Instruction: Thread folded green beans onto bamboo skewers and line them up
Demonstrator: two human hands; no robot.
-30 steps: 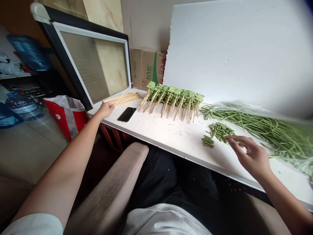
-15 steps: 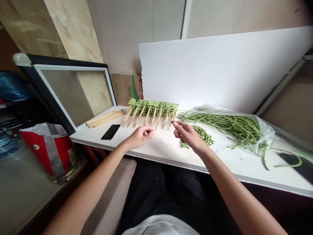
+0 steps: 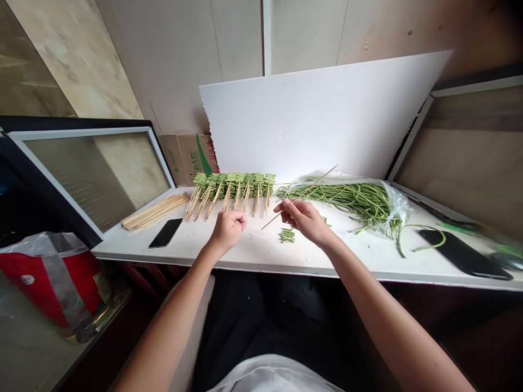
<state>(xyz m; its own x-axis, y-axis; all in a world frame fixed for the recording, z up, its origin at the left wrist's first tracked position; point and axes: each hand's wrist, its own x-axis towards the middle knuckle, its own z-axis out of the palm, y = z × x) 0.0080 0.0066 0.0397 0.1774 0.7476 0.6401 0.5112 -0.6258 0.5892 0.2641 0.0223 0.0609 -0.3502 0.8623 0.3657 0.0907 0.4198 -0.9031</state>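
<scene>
Right hand [image 3: 304,219] pinches a bamboo skewer [image 3: 322,178] just above the cut beans [image 3: 287,235].
Left hand [image 3: 227,230] curls shut over the white table [image 3: 229,253], its contents, if any, hidden; skewered beans [image 3: 232,185] stand beyond.

White table [image 3: 241,253] holds skewered beans [image 3: 232,185]; bagged long beans [image 3: 347,198].

left arm [image 3: 171,326] and right arm [image 3: 388,310] both bare and reaching straight out in front. left hand [image 3: 227,230] is curled into a loose fist, knuckles up, while the right hand [image 3: 305,219] turns inward, fingers [image 3: 286,206] pinched at the tips, a little apart.
</scene>
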